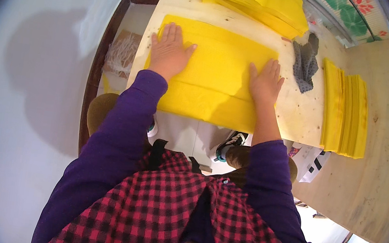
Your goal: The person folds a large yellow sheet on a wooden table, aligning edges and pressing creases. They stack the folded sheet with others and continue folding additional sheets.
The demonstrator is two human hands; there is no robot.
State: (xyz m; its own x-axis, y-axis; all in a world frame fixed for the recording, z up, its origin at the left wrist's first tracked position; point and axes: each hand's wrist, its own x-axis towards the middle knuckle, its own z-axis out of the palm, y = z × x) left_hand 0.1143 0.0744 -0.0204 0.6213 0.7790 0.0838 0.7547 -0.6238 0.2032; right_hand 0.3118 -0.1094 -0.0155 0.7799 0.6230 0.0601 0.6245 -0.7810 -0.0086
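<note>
A yellow fabric piece (pixel 217 62) lies flat on the wooden table, its near part hanging over the front edge. A crease or fold line runs across it close to that edge. My left hand (pixel 169 53) rests palm down on its left side, fingers stretched out and thumb apart. On the right side, my right hand (pixel 266 83) presses flat near the fabric's edge, fingers pointing away from me. Neither hand grips anything. Whether the fabric is one layer or several, I cannot tell.
A pile of yellow fabric (pixel 256 3) sits at the table's far side. A crumpled grey cloth (pixel 304 62) lies right of my right hand. Folded yellow pieces (pixel 347 110) stand stacked against a wooden panel (pixel 382 133) at the right. A white wall (pixel 33 99) rises on the left.
</note>
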